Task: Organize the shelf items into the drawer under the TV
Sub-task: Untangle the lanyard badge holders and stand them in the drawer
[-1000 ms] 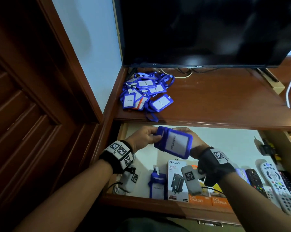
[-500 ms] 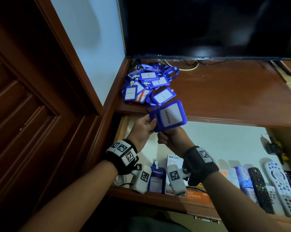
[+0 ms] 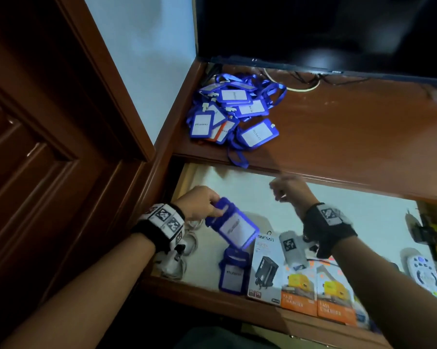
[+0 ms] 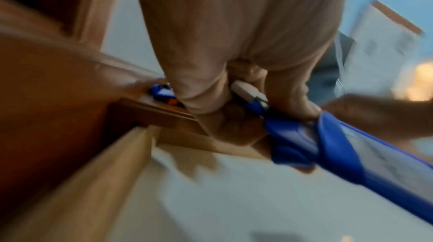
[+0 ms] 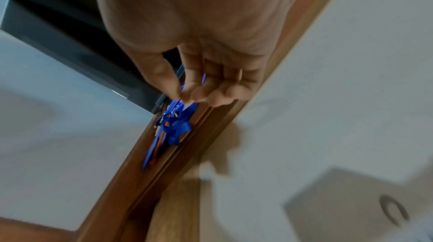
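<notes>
My left hand (image 3: 203, 202) grips a blue badge holder (image 3: 233, 229) by its top end and holds it tilted above the open drawer (image 3: 212, 295). In the left wrist view my fingers (image 4: 206, 101) curl round the holder's white clip and blue end (image 4: 293, 140). My right hand (image 3: 287, 190) is blurred, raised just under the shelf edge, its fingers (image 5: 211, 90) loosely curled with nothing seen in them. A pile of blue badge holders with lanyards (image 3: 232, 112) lies at the shelf's left end under the TV (image 3: 313, 28). Another blue badge holder (image 3: 231, 275) lies in the drawer.
The drawer also holds a white charger box (image 3: 265, 268), two orange charger boxes (image 3: 297, 295), remotes (image 3: 423, 273) at the right and a white cable (image 3: 184, 253) at the left. A wooden door (image 3: 36, 147) stands to the left. The shelf (image 3: 350, 137) is bare right of the pile.
The badge holder has come down from the shelf edge into the drawer in my left hand alone. My right hand has let go of it and moved up to the right.
</notes>
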Demonstrator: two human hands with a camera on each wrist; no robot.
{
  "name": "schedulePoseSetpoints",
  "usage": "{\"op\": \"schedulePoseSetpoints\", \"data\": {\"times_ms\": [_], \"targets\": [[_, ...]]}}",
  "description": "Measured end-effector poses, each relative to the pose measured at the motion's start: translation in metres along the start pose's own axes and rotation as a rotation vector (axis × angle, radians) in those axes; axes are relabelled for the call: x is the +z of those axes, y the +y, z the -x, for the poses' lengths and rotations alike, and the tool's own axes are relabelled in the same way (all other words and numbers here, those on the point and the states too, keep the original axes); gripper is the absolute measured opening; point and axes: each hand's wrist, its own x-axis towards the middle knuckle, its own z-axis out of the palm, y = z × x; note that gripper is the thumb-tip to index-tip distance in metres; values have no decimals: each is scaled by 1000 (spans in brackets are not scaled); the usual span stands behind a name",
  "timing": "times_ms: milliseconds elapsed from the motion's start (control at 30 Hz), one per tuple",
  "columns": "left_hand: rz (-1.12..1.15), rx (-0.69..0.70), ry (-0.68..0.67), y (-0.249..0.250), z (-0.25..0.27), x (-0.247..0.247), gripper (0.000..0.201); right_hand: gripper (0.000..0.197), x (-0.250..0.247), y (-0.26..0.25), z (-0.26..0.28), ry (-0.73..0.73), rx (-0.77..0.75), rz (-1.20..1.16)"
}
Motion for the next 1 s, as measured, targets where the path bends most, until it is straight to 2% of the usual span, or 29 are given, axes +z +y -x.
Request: {"op": "schedulePoseSetpoints", "data": {"times_ms": [33, 100, 167, 233, 333, 567, 800, 1000], "targets": [[-210, -22, -82, -4, -7, 0, 22, 22, -3, -3, -13, 70, -14, 43], [-467, -40, -238, -5, -15, 4, 26, 21, -5, -11, -39, 200, -48, 132], [-620, -20, -366, -7, -27, 14, 21, 14, -4, -21, -67, 286, -39, 202], [-740, 8, -454, -8, -29, 32, 16, 16, 0, -29, -83, 319, -16, 186], [-829, 70, -537, -18, -38, 54, 15, 50, 10, -36, -107, 358, 16, 228], [-808, 114, -563, -39, -53, 82, 14, 89, 37, -48, -128, 444, 146, 506], [-799, 46, -560, -47, -64, 92, 13, 89, 43, -45, -133, 504, 182, 544], [-881, 37, -452, -62, -60, 104, 31, 86, 39, -45, -132, 495, 171, 521]]}}
